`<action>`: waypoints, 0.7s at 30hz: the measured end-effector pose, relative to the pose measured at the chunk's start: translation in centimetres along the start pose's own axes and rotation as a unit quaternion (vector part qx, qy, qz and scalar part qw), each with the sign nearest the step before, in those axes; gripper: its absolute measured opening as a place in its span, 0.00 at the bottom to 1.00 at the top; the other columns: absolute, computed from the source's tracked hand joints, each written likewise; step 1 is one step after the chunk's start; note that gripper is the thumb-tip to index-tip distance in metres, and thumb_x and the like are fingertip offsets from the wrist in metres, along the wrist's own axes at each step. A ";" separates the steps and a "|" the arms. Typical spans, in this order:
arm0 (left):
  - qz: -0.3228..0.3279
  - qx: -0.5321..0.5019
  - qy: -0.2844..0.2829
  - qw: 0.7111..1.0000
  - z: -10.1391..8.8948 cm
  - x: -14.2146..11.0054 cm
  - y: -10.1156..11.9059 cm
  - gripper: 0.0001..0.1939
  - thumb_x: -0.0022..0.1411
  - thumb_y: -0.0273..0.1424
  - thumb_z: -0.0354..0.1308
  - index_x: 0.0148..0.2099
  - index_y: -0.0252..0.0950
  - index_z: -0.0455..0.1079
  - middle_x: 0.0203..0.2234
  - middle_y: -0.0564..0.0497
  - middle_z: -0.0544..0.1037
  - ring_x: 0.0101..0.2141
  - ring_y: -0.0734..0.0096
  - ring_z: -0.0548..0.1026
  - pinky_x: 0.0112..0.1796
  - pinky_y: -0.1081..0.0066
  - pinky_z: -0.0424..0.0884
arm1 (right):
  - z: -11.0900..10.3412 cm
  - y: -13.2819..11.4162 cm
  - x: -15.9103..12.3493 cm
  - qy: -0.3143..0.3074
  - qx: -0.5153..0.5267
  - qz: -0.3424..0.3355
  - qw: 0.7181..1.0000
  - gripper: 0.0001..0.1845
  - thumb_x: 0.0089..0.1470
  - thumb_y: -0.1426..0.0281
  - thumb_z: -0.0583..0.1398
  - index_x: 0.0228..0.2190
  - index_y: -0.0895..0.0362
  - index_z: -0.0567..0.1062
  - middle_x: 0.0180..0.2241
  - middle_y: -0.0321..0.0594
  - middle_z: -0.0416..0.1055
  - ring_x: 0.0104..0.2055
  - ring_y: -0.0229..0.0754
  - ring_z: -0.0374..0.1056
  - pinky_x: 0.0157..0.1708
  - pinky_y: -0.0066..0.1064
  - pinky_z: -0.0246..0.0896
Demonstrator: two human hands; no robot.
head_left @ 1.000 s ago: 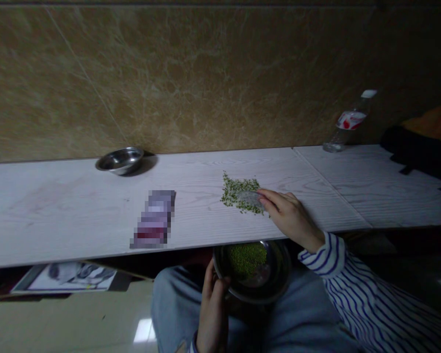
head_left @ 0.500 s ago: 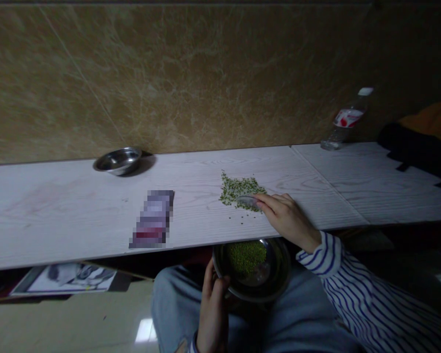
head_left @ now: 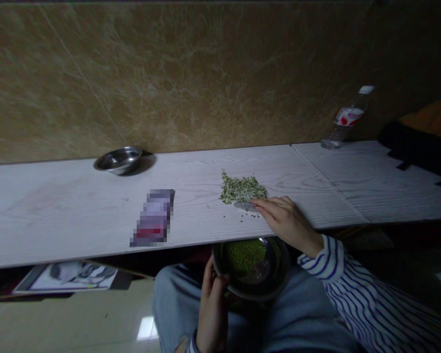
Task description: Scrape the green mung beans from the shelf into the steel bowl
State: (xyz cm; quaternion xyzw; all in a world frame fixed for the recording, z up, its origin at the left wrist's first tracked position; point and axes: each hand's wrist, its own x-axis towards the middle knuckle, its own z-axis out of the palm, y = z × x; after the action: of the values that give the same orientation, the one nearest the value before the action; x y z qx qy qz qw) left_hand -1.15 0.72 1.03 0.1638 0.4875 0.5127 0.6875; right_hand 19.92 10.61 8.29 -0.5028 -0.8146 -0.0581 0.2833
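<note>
Small green beans (head_left: 244, 188), which look like mung beans, lie spread in a thin patch on the white wood-grain shelf top (head_left: 191, 211). My right hand (head_left: 288, 219) pinches a thin grey piece (head_left: 245, 206), spoon-like in outline, at the near edge of that patch. Most of the piece's handle end is hidden by my fingers. Below the shelf's front edge, my left hand (head_left: 213, 299) grips the left rim of a metal bowl (head_left: 259, 294) over my lap. Many of the same beans cover the inside of this bowl.
Near the wall stands an empty-looking small metal bowl (head_left: 119, 161). A blurred-out flat item (head_left: 154, 218) lies left of the beans. At the right are a plastic bottle (head_left: 347, 118) and dark and orange cloth (head_left: 422, 137). A picture-covered flat item (head_left: 68, 275) sits beneath the shelf.
My right hand and the grey piece have come slightly toward the shelf's front edge, from within the bean patch to its near side. My left hand keeps its grip on the bowl.
</note>
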 end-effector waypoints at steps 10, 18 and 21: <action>-0.004 0.005 0.000 1.000 0.0 0.0 -0.2 0.33 0.56 0.34 0.61 0.64 0.44 0.64 0.58 0.46 0.74 0.52 0.54 0.74 0.44 0.65 0.74 | -0.9 0.8 -1.2 0.017 0.005 0.014 1.000 0.13 0.66 0.71 0.54 0.47 0.55 0.76 0.40 0.42 0.81 0.39 0.43 0.75 0.41 0.37 0.62; 0.003 0.025 -0.007 1.000 0.4 -0.2 0.1 0.32 0.57 0.33 0.59 0.64 0.43 0.63 0.57 0.45 0.73 0.52 0.54 0.73 0.40 0.67 0.73 | -0.9 -0.2 -1.7 0.000 0.021 -0.004 1.000 0.14 0.66 0.72 0.53 0.48 0.54 0.75 0.40 0.41 0.81 0.40 0.42 0.75 0.41 0.37 0.61; 0.003 0.029 -0.007 1.000 0.4 -0.2 0.2 0.32 0.57 0.34 0.59 0.64 0.43 0.63 0.56 0.45 0.74 0.49 0.55 0.74 0.36 0.69 0.73 | -1.1 -0.1 -1.9 0.011 0.027 -0.004 1.000 0.14 0.66 0.73 0.53 0.48 0.55 0.75 0.40 0.42 0.81 0.39 0.42 0.75 0.41 0.37 0.61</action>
State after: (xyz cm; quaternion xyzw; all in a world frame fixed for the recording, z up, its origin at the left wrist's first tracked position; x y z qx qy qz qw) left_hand -0.91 0.75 1.42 0.1885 0.4963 0.4993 0.6847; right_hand 20.91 8.67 8.26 -0.4914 -0.8146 -0.0420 0.3053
